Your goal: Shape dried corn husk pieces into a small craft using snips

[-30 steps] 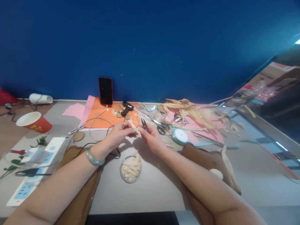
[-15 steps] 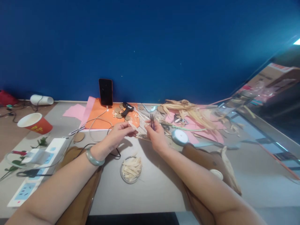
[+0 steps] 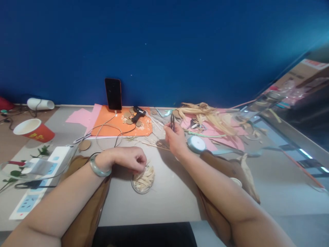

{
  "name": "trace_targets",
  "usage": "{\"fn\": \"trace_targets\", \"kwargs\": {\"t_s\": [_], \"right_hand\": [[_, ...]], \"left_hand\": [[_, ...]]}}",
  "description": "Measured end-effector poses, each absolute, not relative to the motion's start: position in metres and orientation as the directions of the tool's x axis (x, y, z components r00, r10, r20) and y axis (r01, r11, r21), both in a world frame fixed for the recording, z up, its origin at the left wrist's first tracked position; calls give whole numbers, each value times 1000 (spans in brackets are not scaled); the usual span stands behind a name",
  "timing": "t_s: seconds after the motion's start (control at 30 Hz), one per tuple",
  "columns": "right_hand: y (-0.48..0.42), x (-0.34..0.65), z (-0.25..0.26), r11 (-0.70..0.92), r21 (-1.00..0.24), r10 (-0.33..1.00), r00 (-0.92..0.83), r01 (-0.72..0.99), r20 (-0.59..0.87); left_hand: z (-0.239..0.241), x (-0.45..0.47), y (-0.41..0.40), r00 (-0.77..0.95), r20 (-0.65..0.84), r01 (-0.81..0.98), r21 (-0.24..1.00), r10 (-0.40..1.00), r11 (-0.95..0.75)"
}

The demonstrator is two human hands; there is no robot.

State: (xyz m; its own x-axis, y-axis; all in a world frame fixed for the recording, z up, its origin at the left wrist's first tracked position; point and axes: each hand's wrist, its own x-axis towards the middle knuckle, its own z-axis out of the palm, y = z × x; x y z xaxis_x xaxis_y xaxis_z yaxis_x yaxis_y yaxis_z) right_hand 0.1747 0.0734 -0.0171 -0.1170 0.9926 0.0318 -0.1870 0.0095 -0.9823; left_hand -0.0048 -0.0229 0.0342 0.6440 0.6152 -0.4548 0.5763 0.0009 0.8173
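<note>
Pale husk pieces are gathered in a small round dish (image 3: 143, 180) near the table edge.

The left hand (image 3: 128, 159) is curled over the dish, fingertips pinched narrowly among the dry, flat strips. Further away, small dark scissors (image 3: 172, 121) are held upright in the closed right hand (image 3: 175, 139). Beside it lies a round pale-blue ribbon spool (image 3: 196, 144); behind are seen an orange sheet (image 3: 120, 126), a black glue gun (image 3: 138, 113) and a phone (image 3: 113, 93).

On my feed a black phone (image 3: 113, 93) leaned upright against the blue wall (image 3: 164, 48), a black glue gun (image 3: 138, 114) lay on orange paper (image 3: 108, 126), a red paper cup (image 3: 33, 130) lay tipped at far left, and a white power strip (image 3: 38, 185) sat near the bench (image 3: 169, 199) edge.
</note>
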Motion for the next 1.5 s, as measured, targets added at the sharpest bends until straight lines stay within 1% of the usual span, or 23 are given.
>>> {"fn": "trace_targets", "kwargs": {"t_s": [0.07, 0.1, 0.17, 0.2, 0.23, 0.27, 0.3, 0.33, 0.4, 0.5, 0.63, 0.73, 0.83, 1.03, 1.17, 1.23, 1.3, 1.37, 1.43, 1.5], "right_hand": [[74, 176, -17, 11, -983, 992, -118, -185, 34], [75, 176, -16, 14, -984, 992, -117, -179, 35], [76, 178, -14, 32, -986, 994, -101, -162, 49], [77, 179, -13, 45, -986, 995, -85, -158, 59], [79, 180, -11, 57, -986, 995, -68, -158, 69], [80, 181, -9, 67, -984, 996, -53, -163, 77], [82, 183, -8, 74, -982, 996, -39, -175, 82], [84, 184, -6, 79, -978, 996, -24, -192, 85], [87, 186, -2, 88, -970, 996, 7, -225, 88], [90, 188, 1, 89, -959, 996, 49, -267, 79], [94, 190, 0, 103, -955, 993, 77, -277, 85], [96, 192, 0, 127, -959, 989, 106, -255, 102], [97, 193, 1, 129, -959, 986, 135, -250, 98], [97, 195, 1, 142, -960, 987, 109, -242, 119], [100, 196, 0, 142, -966, 986, 115, -215, 119], [100, 196, 0, 120, -977, 992, 62, -175, 111], [97, 196, -1, 103, -993, 990, -92, -52, 107], [92, 196, -3, 152, -973, 945, -315, 172, 92], [85, 195, -4, 281, -871, 879, -473, 404, 64], [78, 193, -5, 403, -720, 833, -552, 565, 33]], "left_hand": [[32, -4, -23, 609, -485, 609, 793, 627, 22], [31, -4, -22, 583, -479, 606, 794, 656, 41], [26, -8, -17, 470, -423, 593, 802, 774, 78], [24, -11, -13, 336, -347, 589, 803, 876, 92], [22, -16, -10, 180, -283, 618, 778, 942, 116], [20, -21, -6, 0, -168, 661, 739, 986, 125], [19, -26, -3, -126, -48, 729, 673, 991, 126], [18, -31, 0, -198, 36, 799, 584, 979, 140], [17, -39, 2, -226, 73, 881, 440, 971, 172], [14, -41, 3, -165, 0, 946, 282, 986, 158], [6, -34, 7, -109, -121, 979, 157, 987, 128], [1, -30, 11, -102, -153, 988, 96, 983, 118], [-3, -30, 14, -110, -137, 986, 107, 984, 125], [-12, -37, 17, -116, -143, 975, 171, 983, 140], [-9, -38, 16, -121, -144, 976, 164, 982, 145], [-8, -38, 15, -114, -131, 974, 180, 985, 136], [-7, -38, 15, -103, -90, 965, 231, 991, 121], [-5, -37, 14, -80, -32, 945, 315, 996, 86], [-2, -33, 11, -41, -6, 907, 420, 999, 40], [4, -26, 5, 40, -64, 835, 550, 997, 2]]}}
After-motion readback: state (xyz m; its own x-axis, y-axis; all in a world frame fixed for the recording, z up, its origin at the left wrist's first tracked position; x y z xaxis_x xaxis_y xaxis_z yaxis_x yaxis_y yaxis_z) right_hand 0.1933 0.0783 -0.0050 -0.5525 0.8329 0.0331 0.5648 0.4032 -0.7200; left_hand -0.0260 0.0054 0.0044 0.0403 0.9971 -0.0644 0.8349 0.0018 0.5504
